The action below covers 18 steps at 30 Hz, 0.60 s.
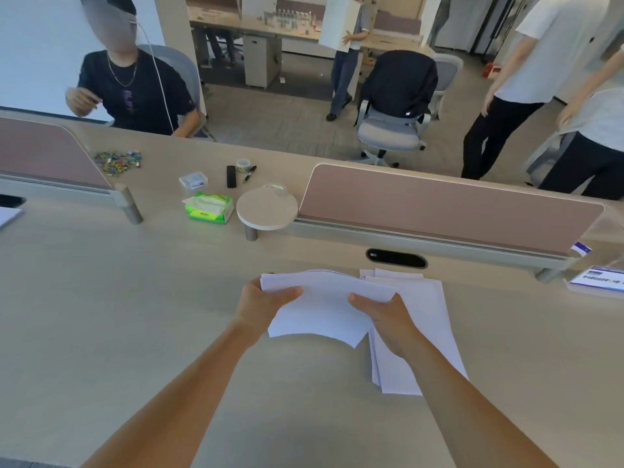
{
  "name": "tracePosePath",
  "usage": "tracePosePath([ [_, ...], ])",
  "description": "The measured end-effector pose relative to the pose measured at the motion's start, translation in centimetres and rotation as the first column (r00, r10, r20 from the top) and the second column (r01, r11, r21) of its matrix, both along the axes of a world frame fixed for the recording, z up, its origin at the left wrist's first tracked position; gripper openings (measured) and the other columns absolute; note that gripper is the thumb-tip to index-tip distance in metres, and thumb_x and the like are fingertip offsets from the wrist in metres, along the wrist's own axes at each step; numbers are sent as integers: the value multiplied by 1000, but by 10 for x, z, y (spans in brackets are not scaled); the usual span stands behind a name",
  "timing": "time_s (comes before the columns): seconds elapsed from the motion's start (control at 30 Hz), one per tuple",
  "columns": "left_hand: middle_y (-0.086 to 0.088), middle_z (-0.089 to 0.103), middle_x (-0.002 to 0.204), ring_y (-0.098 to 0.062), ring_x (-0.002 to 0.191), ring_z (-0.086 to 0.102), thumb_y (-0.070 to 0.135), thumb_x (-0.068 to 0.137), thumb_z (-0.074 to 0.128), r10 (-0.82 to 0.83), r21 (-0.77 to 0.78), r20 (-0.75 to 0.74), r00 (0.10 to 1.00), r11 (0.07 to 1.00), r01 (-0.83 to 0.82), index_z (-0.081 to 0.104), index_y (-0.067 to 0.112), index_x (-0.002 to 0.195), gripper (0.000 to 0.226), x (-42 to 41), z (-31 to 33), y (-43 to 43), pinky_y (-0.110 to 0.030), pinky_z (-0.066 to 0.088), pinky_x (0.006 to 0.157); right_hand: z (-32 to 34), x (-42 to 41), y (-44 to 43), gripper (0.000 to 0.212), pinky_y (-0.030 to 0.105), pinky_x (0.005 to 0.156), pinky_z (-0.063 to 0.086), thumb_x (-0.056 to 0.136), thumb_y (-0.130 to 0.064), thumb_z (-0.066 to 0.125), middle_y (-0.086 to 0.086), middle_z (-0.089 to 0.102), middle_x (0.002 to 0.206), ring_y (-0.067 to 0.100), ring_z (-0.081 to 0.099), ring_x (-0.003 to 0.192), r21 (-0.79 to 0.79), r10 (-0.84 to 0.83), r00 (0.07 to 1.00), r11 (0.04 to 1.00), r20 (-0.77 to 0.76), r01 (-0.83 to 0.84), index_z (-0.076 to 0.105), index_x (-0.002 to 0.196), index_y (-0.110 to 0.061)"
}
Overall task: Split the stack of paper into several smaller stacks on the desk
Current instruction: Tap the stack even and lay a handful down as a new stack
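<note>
A bundle of white sheets (320,305) is lifted just above the desk (135,315), bowed in the middle. My left hand (263,304) grips its left edge, thumb on top. My right hand (385,315) grips its right edge, thumb on top. Beneath and to the right lies the remaining paper stack (429,332), loosely fanned, flat on the desk and partly hidden by my right hand and forearm.
A pink divider panel (445,211) and a cable slot (396,258) run behind the paper. A small round shelf (266,207), green tissue box (209,207), pens, small boxes and coloured clips sit further back. A printed card (597,278) lies at right. People stand beyond.
</note>
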<state>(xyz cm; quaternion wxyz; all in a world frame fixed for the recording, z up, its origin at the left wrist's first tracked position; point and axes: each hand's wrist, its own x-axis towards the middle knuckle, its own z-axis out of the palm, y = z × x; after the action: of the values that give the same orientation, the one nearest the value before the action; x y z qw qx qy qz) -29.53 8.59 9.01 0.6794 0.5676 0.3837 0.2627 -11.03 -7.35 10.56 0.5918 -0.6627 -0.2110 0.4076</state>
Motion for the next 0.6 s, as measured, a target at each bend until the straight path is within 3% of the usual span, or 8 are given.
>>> tracePosePath([
  [0.13,-3,75,100,-22,93,70,20,62,87,-125,20,-10,992,992,125,71,14,104,45,-7,-12,2,-34,54,82,-9,5,-7,28,32,80,56,81,-12,79,8,77,102,23,74,95,-79,92,996,993,-23,-93,74,107,-9],
  [0.23,-8,76,106,-28,104,71,24,64,83,-154,-32,-8,988,988,154,74,12,108,46,-8,-23,1,-46,55,94,-18,7,-10,28,32,79,55,82,-13,77,8,77,103,23,72,96,-80,64,997,995,-45,-67,73,109,-9],
  [0.43,-14,76,104,-36,101,71,38,54,86,-84,-120,10,996,989,85,75,10,102,57,2,-21,-5,-54,53,94,-17,9,-3,13,22,65,55,85,-12,74,1,78,89,12,75,80,-38,39,998,998,-44,-41,75,98,-14],
  [0.53,-16,75,107,-35,100,71,34,56,86,-133,-101,45,990,985,137,73,6,107,59,0,-18,2,-49,55,91,-15,13,0,15,24,68,56,84,-11,75,2,78,90,13,75,82,-21,53,997,998,-52,-54,75,99,-13],
  [0.6,-10,75,101,-29,93,71,34,54,86,-156,-65,1,988,986,155,72,6,104,59,-1,-22,5,-41,55,82,-18,15,2,26,30,76,55,79,-14,80,8,77,99,22,73,93,-32,79,993,996,-85,-81,74,105,-10],
])
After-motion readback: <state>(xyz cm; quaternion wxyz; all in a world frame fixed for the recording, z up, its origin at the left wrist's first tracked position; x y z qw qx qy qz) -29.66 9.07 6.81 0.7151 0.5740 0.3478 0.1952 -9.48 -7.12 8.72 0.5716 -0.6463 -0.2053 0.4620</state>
